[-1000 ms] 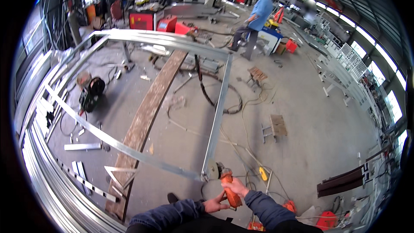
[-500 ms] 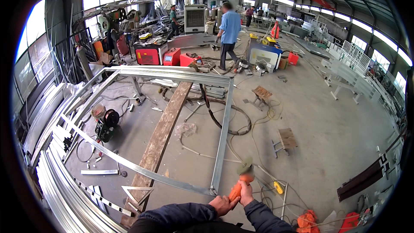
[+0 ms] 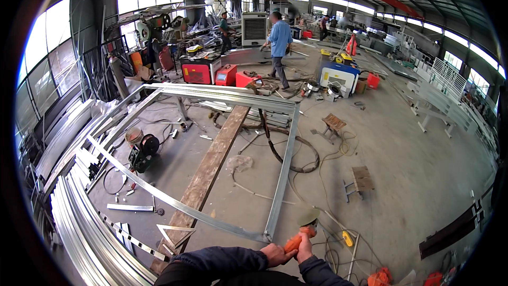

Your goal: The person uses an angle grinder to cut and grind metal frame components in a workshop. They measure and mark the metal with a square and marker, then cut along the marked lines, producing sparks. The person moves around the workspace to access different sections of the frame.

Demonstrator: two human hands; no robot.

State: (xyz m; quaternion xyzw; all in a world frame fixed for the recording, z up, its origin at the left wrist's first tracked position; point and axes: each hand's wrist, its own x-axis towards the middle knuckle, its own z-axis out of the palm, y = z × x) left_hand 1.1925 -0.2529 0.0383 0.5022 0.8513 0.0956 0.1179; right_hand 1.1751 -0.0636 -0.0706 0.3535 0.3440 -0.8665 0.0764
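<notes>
Both my hands are closed around an orange angle grinder (image 3: 295, 242) with a round greenish disc (image 3: 309, 216) at its far end. My left hand (image 3: 279, 255) grips the rear of its body, close to the corner of a metal frame (image 3: 282, 172). Farther forward, my right hand (image 3: 305, 249) wraps round the body near the head. The disc is apart from the frame, to the right of its near corner. Whether the disc spins cannot be made out.
A wooden plank (image 3: 211, 175) runs under the frame. Long metal profiles (image 3: 90, 228) lie at left beside a triangular set square (image 3: 174, 233). Cables and a yellow connector (image 3: 347, 238) trail on the floor at right, near two small stools (image 3: 362, 178). A person in blue (image 3: 280, 39) walks beyond.
The whole view has shifted slightly, so the scene sits farther right and lower. The grinder remains in both hands, its disc now tilted differently. The person in blue has changed stride.
</notes>
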